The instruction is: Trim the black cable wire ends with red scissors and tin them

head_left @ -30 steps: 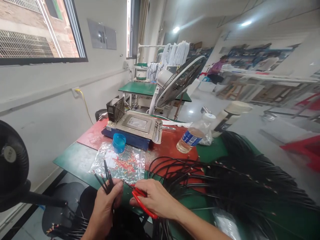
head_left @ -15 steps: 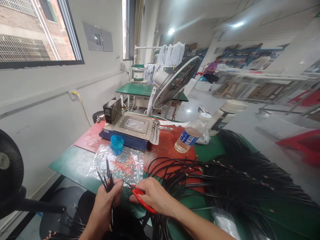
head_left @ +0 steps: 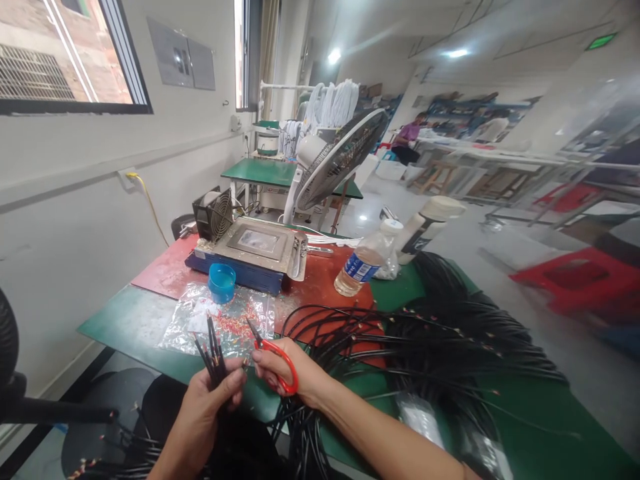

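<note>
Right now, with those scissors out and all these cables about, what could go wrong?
The red-handled scissors in the right hand have their blades close to the left hand, so a slip might nick a finger. The small red and yellow bits lie loose on the plastic bag and could scatter if bumped. The bottle stands near the looped black cables; a tug might tip it.

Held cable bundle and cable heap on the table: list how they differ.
The held cable bundle is a small handful; the cable heap is far larger.
The bundle's tips point up from the left hand; the heap sprawls across the table.
Both are thin and black.
</note>
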The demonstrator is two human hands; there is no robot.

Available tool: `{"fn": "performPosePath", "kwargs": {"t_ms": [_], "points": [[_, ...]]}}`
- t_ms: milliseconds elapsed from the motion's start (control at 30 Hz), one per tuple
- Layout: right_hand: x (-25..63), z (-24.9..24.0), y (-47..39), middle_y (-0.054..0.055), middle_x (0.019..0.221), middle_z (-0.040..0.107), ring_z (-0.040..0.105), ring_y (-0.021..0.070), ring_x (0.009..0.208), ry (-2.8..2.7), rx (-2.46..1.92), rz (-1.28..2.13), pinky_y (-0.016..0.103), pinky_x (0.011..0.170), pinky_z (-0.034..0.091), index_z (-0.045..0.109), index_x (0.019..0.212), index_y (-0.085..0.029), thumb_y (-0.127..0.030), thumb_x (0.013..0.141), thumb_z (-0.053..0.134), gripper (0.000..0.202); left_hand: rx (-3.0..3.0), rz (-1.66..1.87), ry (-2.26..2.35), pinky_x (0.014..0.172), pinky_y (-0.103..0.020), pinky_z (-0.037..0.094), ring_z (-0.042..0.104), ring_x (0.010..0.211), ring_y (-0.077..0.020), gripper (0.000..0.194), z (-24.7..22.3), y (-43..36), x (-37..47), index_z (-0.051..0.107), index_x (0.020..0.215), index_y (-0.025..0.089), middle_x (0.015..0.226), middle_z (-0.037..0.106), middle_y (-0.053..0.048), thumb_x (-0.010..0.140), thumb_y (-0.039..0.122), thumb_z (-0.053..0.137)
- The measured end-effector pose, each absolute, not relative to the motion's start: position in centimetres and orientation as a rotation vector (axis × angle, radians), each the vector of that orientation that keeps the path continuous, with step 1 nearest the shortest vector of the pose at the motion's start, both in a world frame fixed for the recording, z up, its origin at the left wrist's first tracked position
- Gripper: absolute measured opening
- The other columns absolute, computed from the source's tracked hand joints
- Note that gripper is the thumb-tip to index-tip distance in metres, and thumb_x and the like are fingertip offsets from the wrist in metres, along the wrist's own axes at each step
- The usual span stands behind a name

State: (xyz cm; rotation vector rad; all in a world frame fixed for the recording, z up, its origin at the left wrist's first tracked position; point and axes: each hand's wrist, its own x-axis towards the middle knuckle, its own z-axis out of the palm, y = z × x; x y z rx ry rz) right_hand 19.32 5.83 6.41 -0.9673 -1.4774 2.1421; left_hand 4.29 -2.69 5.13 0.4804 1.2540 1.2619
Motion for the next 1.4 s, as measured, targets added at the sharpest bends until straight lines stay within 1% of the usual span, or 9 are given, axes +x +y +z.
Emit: {"fn": "performPosePath", "kwargs": {"t_ms": [267, 367, 500, 667, 767, 967, 1133, 1267, 1400], "points": [[19.2, 6.5, 5.4, -0.008, 0.039, 0.041, 0.034, 0.0033, 0.030, -1.449, -0.974, 2.212, 0.015, 0.030, 0.022, 0.055, 0.060, -0.013, -0.059, 0.065, 0.067, 0.047, 0.502, 1.246, 1.250, 0.050, -0.021, 0.029, 0.042, 0.048, -0.0073, 0.027, 4.9, -2.9, 4.8, 0.069, 0.078, 0.014, 0.049, 0.056, 0.003, 0.062, 0.035, 0.078], [19.4, 6.4, 5.3, -0.008, 0.041, 0.042, 0.035, 0.0037, 0.032, -1.540, -0.933, 2.147, 0.016, 0.032, 0.025, 0.053, 0.058, -0.014, -0.057, 0.065, 0.069, 0.046, 0.516, 1.243, 1.264, 0.049, -0.020, 0.029, 0.042, 0.048, -0.0068, 0.026, 4.8, -3.0, 4.8, 0.069, 0.078, 0.014, 0.049, 0.055, 0.003, 0.064, 0.035, 0.077], [19.6, 6.4, 5.1, -0.008, 0.043, 0.040, 0.034, 0.0029, 0.037, -1.662, -0.921, 1.984, 0.016, 0.035, 0.022, 0.054, 0.057, -0.013, -0.051, 0.062, 0.074, 0.043, 0.518, 1.206, 1.246, 0.048, -0.019, 0.029, 0.042, 0.048, -0.0066, 0.025, 4.3, -3.2, 4.9, 0.069, 0.080, 0.014, 0.050, 0.054, 0.003, 0.067, 0.035, 0.074], [19.3, 6.5, 5.1, -0.007, 0.041, 0.040, 0.034, 0.0041, 0.032, -1.403, -0.933, 2.223, 0.017, 0.031, 0.020, 0.054, 0.059, -0.014, -0.059, 0.069, 0.064, 0.047, 0.507, 1.218, 1.204, 0.048, -0.019, 0.030, 0.043, 0.049, -0.0064, 0.022, 4.2, -3.1, 5.2, 0.067, 0.074, 0.015, 0.054, 0.055, 0.001, 0.069, 0.036, 0.073], [19.2, 6.4, 5.1, -0.007, 0.040, 0.041, 0.035, 0.0042, 0.030, -1.319, -0.960, 2.297, 0.016, 0.029, 0.017, 0.054, 0.059, -0.013, -0.059, 0.067, 0.066, 0.048, 0.531, 1.204, 1.205, 0.047, -0.019, 0.030, 0.040, 0.048, -0.0061, 0.024, 4.4, -3.1, 5.3, 0.065, 0.068, 0.015, 0.054, 0.053, 0.002, 0.071, 0.038, 0.070], [19.1, 5.9, 5.0, -0.007, 0.040, 0.043, 0.036, 0.0039, 0.030, -1.239, -0.941, 2.431, 0.015, 0.028, 0.020, 0.058, 0.064, -0.011, -0.056, 0.063, 0.071, 0.047, 0.507, 1.234, 1.156, 0.049, -0.020, 0.031, 0.036, 0.049, -0.0074, 0.025, 4.8, -3.2, 5.7, 0.061, 0.066, 0.016, 0.052, 0.046, 0.004, 0.077, 0.039, 0.063], [19.0, 5.6, 4.8, -0.007, 0.041, 0.044, 0.037, 0.0037, 0.030, -1.228, -0.892, 2.459, 0.015, 0.029, 0.022, 0.058, 0.064, -0.011, -0.058, 0.065, 0.069, 0.048, 0.505, 1.251, 1.050, 0.050, -0.020, 0.029, 0.032, 0.050, -0.0073, 0.029, 4.9, -3.1, 5.9, 0.056, 0.063, 0.016, 0.052, 0.043, 0.004, 0.084, 0.036, 0.055], [19.0, 5.6, 4.8, -0.006, 0.041, 0.043, 0.036, 0.0028, 0.029, -1.237, -0.934, 2.441, 0.014, 0.028, 0.023, 0.057, 0.061, -0.011, -0.063, 0.071, 0.060, 0.053, 0.491, 1.202, 1.042, 0.047, -0.021, 0.028, 0.030, 0.045, -0.0072, 0.030, 5.0, -3.4, 5.9, 0.057, 0.064, 0.018, 0.048, 0.040, 0.005, 0.083, 0.040, 0.054], [19.0, 5.8, 4.8, -0.006, 0.041, 0.043, 0.035, 0.0028, 0.029, -1.286, -0.957, 2.440, 0.015, 0.028, 0.021, 0.060, 0.063, -0.010, -0.061, 0.070, 0.062, 0.052, 0.514, 1.195, 1.072, 0.047, -0.022, 0.028, 0.030, 0.044, -0.0076, 0.031, 5.1, -3.5, 6.0, 0.057, 0.062, 0.018, 0.043, 0.036, 0.007, 0.083, 0.041, 0.055]]}}
